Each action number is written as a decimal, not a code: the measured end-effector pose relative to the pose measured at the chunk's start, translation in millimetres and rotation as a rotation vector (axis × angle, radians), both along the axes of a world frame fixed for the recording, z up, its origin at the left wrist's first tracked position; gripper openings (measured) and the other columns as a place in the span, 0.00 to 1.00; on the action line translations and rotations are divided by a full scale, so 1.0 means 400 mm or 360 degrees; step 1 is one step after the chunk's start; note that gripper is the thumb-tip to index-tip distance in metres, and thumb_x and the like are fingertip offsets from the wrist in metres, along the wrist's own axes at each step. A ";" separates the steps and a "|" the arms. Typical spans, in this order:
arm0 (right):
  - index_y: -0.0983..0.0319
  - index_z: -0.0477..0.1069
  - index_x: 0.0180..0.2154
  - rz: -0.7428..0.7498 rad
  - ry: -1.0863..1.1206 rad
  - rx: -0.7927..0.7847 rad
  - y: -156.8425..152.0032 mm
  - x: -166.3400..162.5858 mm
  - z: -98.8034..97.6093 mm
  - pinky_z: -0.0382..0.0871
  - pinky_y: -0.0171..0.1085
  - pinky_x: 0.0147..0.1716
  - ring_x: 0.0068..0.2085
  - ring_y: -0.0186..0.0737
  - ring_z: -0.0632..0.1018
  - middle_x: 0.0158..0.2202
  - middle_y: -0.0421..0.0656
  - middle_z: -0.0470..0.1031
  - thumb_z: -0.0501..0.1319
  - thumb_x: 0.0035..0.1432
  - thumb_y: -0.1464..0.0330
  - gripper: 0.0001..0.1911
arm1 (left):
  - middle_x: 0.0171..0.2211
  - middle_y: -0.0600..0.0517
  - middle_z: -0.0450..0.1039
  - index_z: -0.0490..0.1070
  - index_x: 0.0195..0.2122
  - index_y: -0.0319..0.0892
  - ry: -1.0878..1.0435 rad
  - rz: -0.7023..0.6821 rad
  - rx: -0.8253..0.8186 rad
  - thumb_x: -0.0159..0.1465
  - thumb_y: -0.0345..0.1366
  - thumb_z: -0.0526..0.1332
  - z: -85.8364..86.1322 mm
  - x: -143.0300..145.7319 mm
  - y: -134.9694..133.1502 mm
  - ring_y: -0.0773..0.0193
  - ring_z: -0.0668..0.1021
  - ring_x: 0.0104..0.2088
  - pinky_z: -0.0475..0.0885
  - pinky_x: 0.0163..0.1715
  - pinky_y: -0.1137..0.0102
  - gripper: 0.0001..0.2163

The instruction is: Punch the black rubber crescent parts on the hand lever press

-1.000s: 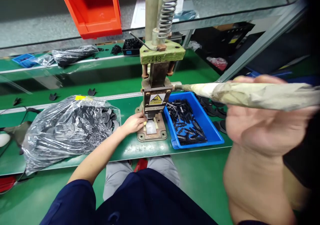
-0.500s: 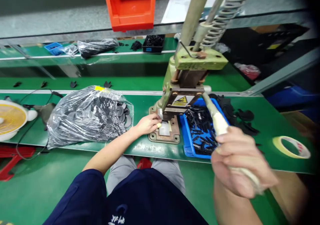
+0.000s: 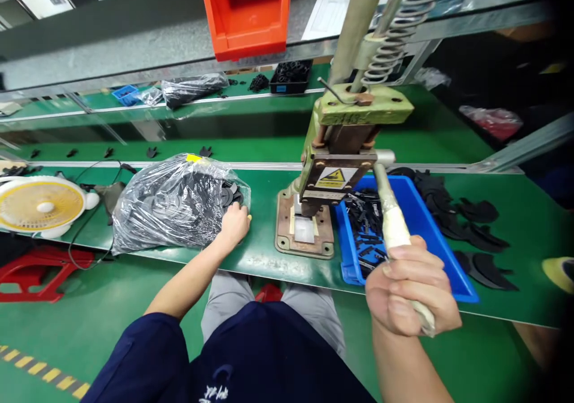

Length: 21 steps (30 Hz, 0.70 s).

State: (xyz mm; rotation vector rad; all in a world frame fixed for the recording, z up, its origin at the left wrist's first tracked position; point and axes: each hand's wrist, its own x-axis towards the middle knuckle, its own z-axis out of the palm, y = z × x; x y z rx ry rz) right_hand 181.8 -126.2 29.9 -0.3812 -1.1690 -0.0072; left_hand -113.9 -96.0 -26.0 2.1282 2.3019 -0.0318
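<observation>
Head view: right hand (image 3: 410,289) clenched on taped press lever (image 3: 394,226), drawn low; left hand (image 3: 234,222) fingering black discs (image 3: 228,195) at plastic bag (image 3: 173,202) mouth, grasp unclear; die plate (image 3: 305,229) between hands holds no disc; blue tray (image 3: 443,241) of punched strips beside lever.

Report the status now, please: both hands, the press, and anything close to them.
Right hand shut on wrapped press lever. Left hand at mouth of clear plastic bag of black discs. Green hand press, base plate clear of hands.
</observation>
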 end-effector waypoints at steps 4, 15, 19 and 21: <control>0.58 0.60 0.18 -0.0007 0.0021 -0.0055 -0.013 0.004 -0.005 0.72 0.54 0.47 0.33 0.39 0.77 0.22 0.37 0.70 0.60 0.50 0.64 0.14 | 0.46 0.35 0.70 0.74 0.48 0.32 0.0137 -0.0005 -0.0130 0.70 0.32 0.54 0.007 -0.011 0.003 0.50 0.75 0.46 0.71 0.45 0.61 0.13; 0.59 0.67 0.24 0.0073 -0.0197 -0.0229 -0.036 0.036 -0.015 0.71 0.58 0.54 0.38 0.41 0.78 0.27 0.37 0.74 0.61 0.50 0.66 0.06 | 0.43 0.43 0.76 0.78 0.41 0.39 -0.0280 -0.1097 0.0055 0.70 0.28 0.52 -0.067 -0.009 -0.016 0.54 0.76 0.48 0.71 0.51 0.61 0.13; 0.58 0.67 0.24 0.0060 -0.0184 -0.0250 -0.035 0.030 -0.014 0.72 0.58 0.54 0.37 0.41 0.79 0.27 0.37 0.74 0.61 0.51 0.65 0.07 | 0.45 0.44 0.77 0.77 0.34 0.40 -0.0542 -0.1070 0.0361 0.66 0.24 0.50 -0.092 -0.049 -0.018 0.55 0.74 0.57 0.70 0.57 0.60 0.15; 0.58 0.67 0.23 0.0049 -0.0130 -0.0236 -0.032 0.024 -0.013 0.72 0.57 0.53 0.36 0.41 0.78 0.26 0.37 0.73 0.61 0.51 0.64 0.08 | 0.44 0.43 0.76 0.77 0.35 0.39 -0.0572 -0.0754 0.0516 0.65 0.23 0.50 -0.098 -0.057 -0.024 0.56 0.76 0.53 0.72 0.54 0.61 0.15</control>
